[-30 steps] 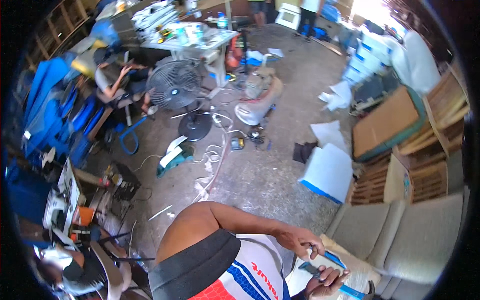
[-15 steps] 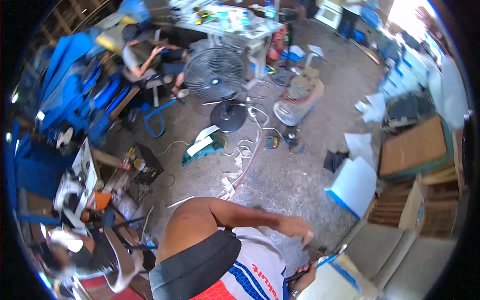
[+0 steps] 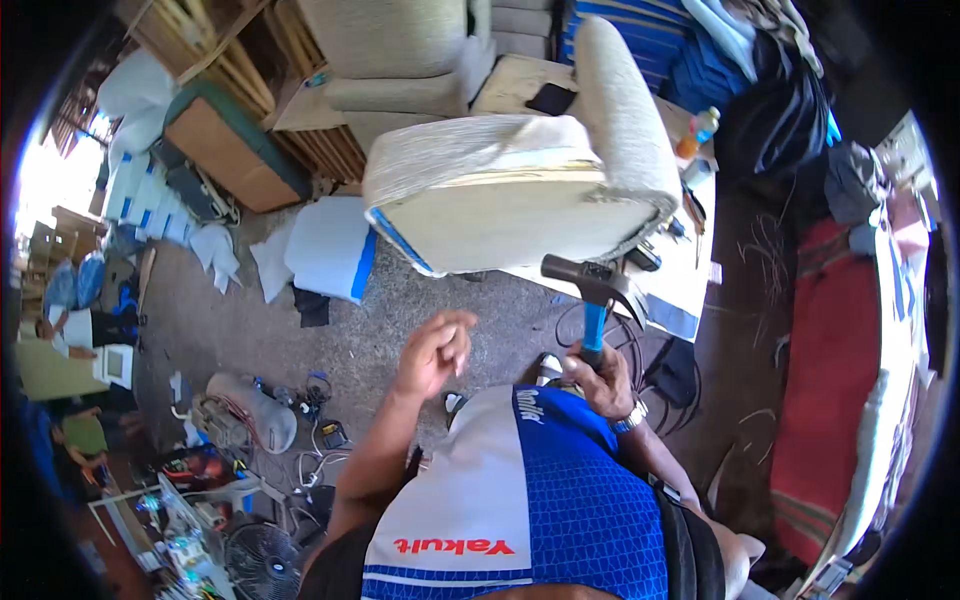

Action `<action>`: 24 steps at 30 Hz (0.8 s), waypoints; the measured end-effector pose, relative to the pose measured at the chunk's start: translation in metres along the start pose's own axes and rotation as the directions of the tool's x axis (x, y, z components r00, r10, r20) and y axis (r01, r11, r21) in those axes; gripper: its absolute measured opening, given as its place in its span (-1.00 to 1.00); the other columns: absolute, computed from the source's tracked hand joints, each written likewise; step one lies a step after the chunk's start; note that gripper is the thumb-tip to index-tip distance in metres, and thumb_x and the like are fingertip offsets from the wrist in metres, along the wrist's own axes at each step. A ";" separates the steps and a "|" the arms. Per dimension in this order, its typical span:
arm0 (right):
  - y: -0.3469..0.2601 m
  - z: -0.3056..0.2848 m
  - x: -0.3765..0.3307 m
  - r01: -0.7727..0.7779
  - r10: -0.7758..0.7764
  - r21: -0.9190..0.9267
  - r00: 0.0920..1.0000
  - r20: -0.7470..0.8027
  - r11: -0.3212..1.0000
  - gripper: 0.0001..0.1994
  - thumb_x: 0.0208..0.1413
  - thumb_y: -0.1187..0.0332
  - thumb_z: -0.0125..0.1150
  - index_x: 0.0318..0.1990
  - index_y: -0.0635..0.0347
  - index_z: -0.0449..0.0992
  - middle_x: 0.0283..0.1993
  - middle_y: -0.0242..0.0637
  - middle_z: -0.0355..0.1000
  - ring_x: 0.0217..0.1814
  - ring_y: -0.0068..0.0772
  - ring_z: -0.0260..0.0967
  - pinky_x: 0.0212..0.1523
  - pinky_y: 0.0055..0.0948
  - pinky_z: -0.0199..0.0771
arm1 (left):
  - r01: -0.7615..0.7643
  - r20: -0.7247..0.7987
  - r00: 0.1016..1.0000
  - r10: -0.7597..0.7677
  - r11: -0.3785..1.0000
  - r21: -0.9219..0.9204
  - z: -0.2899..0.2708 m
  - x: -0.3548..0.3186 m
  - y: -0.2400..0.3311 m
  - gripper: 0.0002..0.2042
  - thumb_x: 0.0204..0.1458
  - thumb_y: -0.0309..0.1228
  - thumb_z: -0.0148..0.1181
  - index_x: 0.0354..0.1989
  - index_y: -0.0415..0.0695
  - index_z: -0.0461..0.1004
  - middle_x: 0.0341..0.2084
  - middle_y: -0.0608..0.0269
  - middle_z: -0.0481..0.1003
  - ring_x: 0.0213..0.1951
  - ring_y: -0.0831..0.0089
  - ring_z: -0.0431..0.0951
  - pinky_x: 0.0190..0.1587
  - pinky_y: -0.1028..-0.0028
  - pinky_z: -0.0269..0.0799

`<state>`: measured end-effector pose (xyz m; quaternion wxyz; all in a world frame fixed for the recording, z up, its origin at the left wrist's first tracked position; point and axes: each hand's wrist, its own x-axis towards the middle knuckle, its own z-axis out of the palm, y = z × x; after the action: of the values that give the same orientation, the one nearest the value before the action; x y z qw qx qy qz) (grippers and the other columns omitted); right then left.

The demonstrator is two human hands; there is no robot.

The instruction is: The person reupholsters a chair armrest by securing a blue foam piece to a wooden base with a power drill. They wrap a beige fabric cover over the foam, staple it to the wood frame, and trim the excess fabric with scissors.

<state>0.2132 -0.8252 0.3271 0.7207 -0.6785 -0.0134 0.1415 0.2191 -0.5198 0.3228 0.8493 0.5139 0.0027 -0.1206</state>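
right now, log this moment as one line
left hand: empty, fingers bent | right hand: grips blue-handled hammer, head up | ahead: beige upholstered piece | lower left of view: black fan

Wearer's two hands (image 3: 434, 352) (image 3: 603, 384), one hammer (image 3: 598, 286), one wristwatch (image 3: 629, 418); one fan (image 3: 262, 562)

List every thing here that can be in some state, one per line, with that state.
Claw hammer: held by its handle
Right hand: closed around the hammer
Left hand: empty, fingers partly curled
Wristwatch: worn, right wrist
Upholstered seat piece: pale face bare
Bottle: orange in its lower part
Fan: spinning or still, unclear
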 end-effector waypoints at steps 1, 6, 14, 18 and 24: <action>0.005 -0.017 -0.013 -0.057 0.051 -0.073 0.995 -0.080 0.996 -0.76 0.21 0.27 0.33 -0.21 0.28 0.51 -0.48 -0.36 0.48 -0.43 -0.58 0.41 -0.39 -0.45 0.42 | 0.000 0.084 0.996 -0.012 0.989 0.145 0.008 0.022 0.003 -0.69 0.25 -0.27 0.07 0.06 -0.17 0.51 -0.52 0.33 0.43 -0.52 0.40 0.40 -0.47 0.40 0.37; 0.003 -0.065 -0.023 -0.130 -0.013 -0.450 0.954 -0.300 0.883 -0.65 0.29 0.13 0.20 -0.14 0.32 0.47 -0.53 -0.07 0.43 -0.49 -0.15 0.46 -0.42 -0.22 0.39 | -0.333 0.349 0.764 0.543 -0.131 0.934 0.077 0.154 0.087 -0.60 0.10 -0.06 0.31 -0.11 -0.15 0.53 -0.31 0.09 0.61 -0.29 0.14 0.62 -0.24 0.22 0.54; -0.065 -0.094 0.025 -0.058 -0.199 -0.637 0.924 -0.326 0.769 -0.75 0.30 0.29 0.20 -0.04 0.31 0.48 -0.52 -0.17 0.45 -0.52 -0.35 0.44 -0.46 -0.29 0.39 | -0.262 0.336 0.873 0.354 -0.240 0.935 0.067 0.290 0.081 -0.62 0.08 0.06 0.31 -0.17 0.03 0.56 -0.33 0.13 0.65 -0.27 0.09 0.66 -0.21 0.14 0.54; -0.097 -0.103 0.035 -0.071 -0.299 -0.771 0.896 -0.328 0.633 -0.80 0.27 0.29 0.23 -0.16 0.28 0.52 -0.51 -0.16 0.45 -0.54 -0.27 0.41 -0.47 -0.29 0.35 | -0.300 0.325 0.882 0.341 -0.124 0.946 0.074 0.284 0.078 -0.71 0.15 -0.02 0.25 -0.23 0.01 0.54 -0.32 0.25 0.65 -0.27 0.15 0.67 -0.24 0.14 0.55; -0.268 -0.105 0.007 0.431 -0.813 -0.710 0.457 -0.361 0.557 -0.63 0.39 0.03 -0.07 -0.19 0.11 0.55 -0.57 -0.41 0.30 -0.54 -0.39 0.35 -0.53 -0.31 0.32 | -0.376 0.383 0.817 0.431 -0.105 0.921 0.076 0.285 0.075 -0.77 0.18 -0.11 0.24 -0.26 0.01 0.49 -0.37 0.27 0.63 -0.29 0.16 0.67 -0.31 0.16 0.56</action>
<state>0.2922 -0.9369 0.5806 0.4581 -0.7894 -0.0564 -0.4048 0.5019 -0.6109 0.3878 0.2553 0.9239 -0.2180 0.1839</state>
